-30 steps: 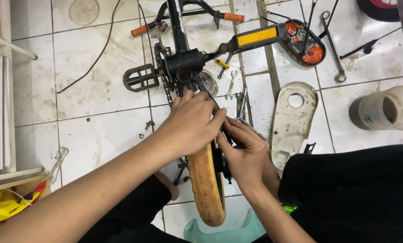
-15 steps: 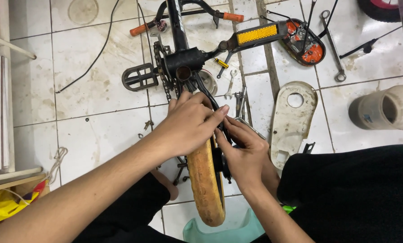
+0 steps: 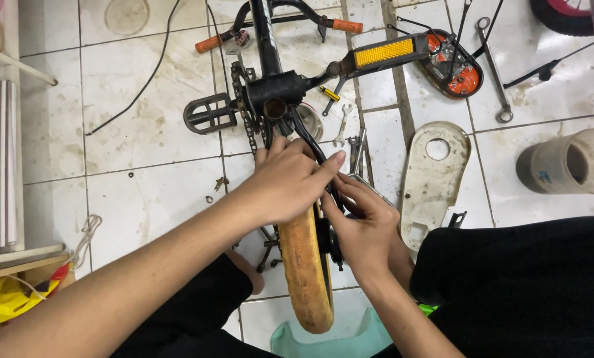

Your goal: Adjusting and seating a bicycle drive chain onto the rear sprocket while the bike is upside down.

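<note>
Head view: both hands [image 3: 323, 195] on bicycle wheel [image 3: 305, 265]

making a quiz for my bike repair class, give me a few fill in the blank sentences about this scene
1. Both hands, left hand and right hand, work at a small bicycle's ____-coloured tyre.
2. The pedal with the yellow reflector lies to the ____ of the black pedal in the picture.
3. The long spanner lies on the tiled ____.

Missing words: tan; right; floor
</note>
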